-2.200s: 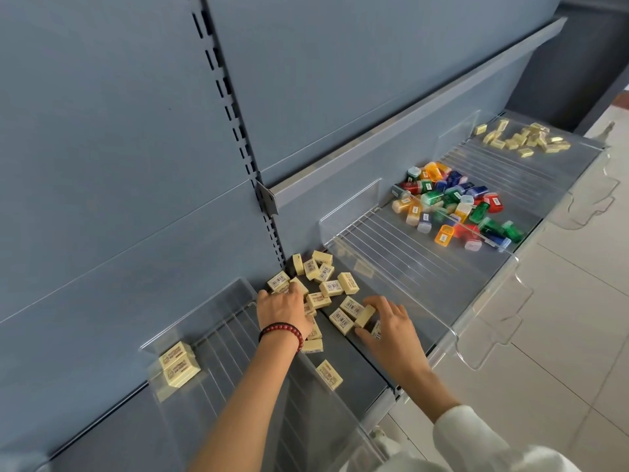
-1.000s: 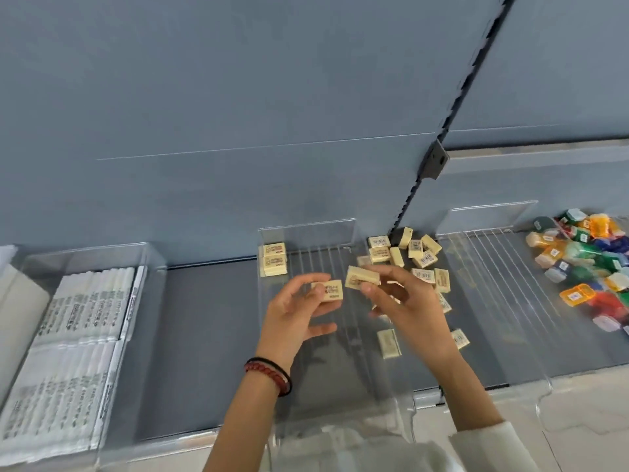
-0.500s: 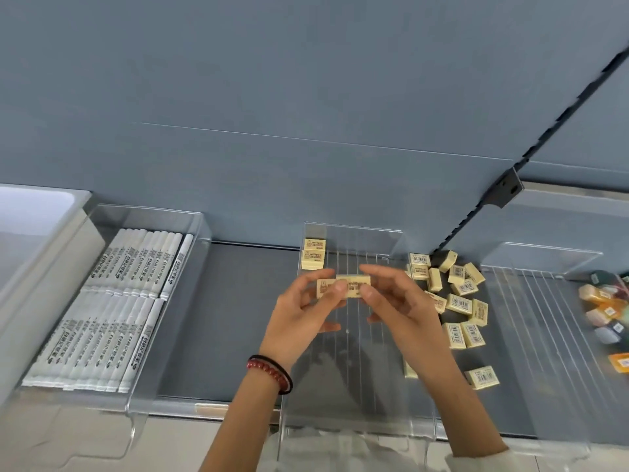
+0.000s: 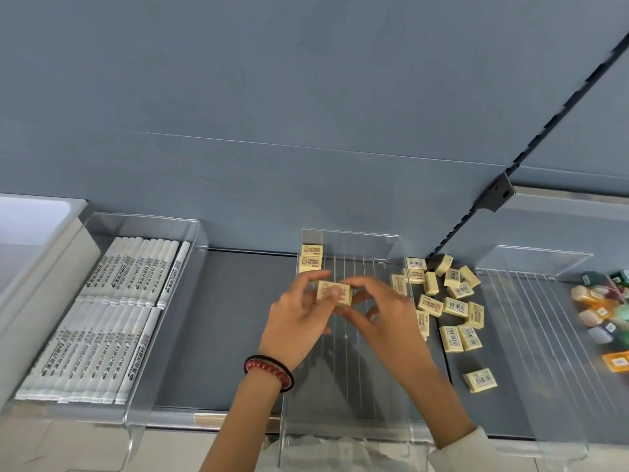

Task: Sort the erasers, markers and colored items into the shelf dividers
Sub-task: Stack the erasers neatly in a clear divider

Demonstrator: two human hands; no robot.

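Note:
Both hands pinch cream erasers (image 4: 334,292) held together over the clear acrylic divider tray (image 4: 354,413); how many there are is hard to tell. My left hand (image 4: 297,321), with a red bead bracelet, grips them from the left; my right hand (image 4: 381,315) grips from the right. Two erasers (image 4: 311,257) sit stacked at the tray's back left corner. Several loose erasers (image 4: 449,303) lie scattered on the dark shelf to the right. White markers (image 4: 102,315) fill the left tray in rows. Colored items (image 4: 602,308) are piled at the far right edge.
A second ribbed acrylic divider (image 4: 531,335) stands between the loose erasers and the colored pile. A bare stretch of dark shelf (image 4: 224,328) lies between the marker tray and the eraser tray. The blue back panel (image 4: 306,114) rises behind.
My hands lifted erasers from the loose pile, brought them together over the acrylic tray, and moved them slightly back toward the stacked pair. The view swung left, revealing the markers.

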